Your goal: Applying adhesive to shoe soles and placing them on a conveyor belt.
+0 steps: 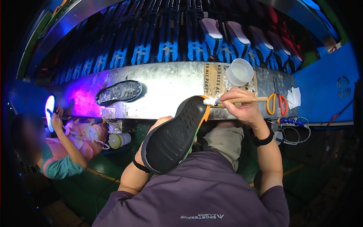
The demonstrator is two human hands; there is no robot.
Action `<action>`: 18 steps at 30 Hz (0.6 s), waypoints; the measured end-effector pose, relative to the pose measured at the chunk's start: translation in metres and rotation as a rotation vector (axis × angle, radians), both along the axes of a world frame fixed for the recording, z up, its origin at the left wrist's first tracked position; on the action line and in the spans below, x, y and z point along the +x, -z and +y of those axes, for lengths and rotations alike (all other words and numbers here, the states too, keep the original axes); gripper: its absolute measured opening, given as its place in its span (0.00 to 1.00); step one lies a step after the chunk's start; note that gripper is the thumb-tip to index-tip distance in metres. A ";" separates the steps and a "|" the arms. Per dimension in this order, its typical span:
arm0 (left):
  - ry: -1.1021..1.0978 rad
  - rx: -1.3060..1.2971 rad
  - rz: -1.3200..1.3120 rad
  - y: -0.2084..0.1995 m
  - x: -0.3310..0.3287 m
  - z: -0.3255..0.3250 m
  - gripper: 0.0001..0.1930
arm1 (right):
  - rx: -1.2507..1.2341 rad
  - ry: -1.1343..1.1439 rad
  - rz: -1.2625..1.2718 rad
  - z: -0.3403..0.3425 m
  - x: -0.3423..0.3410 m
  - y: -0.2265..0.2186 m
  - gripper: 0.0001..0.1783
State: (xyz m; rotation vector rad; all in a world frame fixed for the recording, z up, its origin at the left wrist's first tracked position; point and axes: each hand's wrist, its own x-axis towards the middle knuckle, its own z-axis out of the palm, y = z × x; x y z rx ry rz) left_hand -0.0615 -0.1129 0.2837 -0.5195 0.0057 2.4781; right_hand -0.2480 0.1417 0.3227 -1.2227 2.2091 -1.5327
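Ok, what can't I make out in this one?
All in the head view:
Left hand: mostly hidden behind the black-soled shoe with orange and green edging.
Inside of that shoe: hidden by its sole.
Co-worker's head: blurred.
Middle blue metal supports: far ends cut off by the upper edge.

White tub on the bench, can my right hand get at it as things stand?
Probably yes: the white tub stands just beyond the right hand, with nothing visible between. But that hand holds a brush, which may hinder gripping.
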 end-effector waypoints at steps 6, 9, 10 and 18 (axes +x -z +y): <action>-0.088 -0.559 0.397 -0.018 -0.005 0.009 0.33 | -0.048 0.078 0.102 -0.003 0.019 0.005 0.05; -0.125 -0.654 0.544 -0.020 -0.010 0.013 0.35 | -0.059 0.125 0.107 -0.002 0.028 0.008 0.06; -0.144 -0.588 0.542 -0.018 -0.012 0.013 0.37 | -0.064 0.148 0.059 -0.001 0.031 0.009 0.06; -0.186 -0.959 0.566 0.008 -0.011 0.008 0.44 | -0.178 0.456 -0.035 0.010 0.003 0.008 0.07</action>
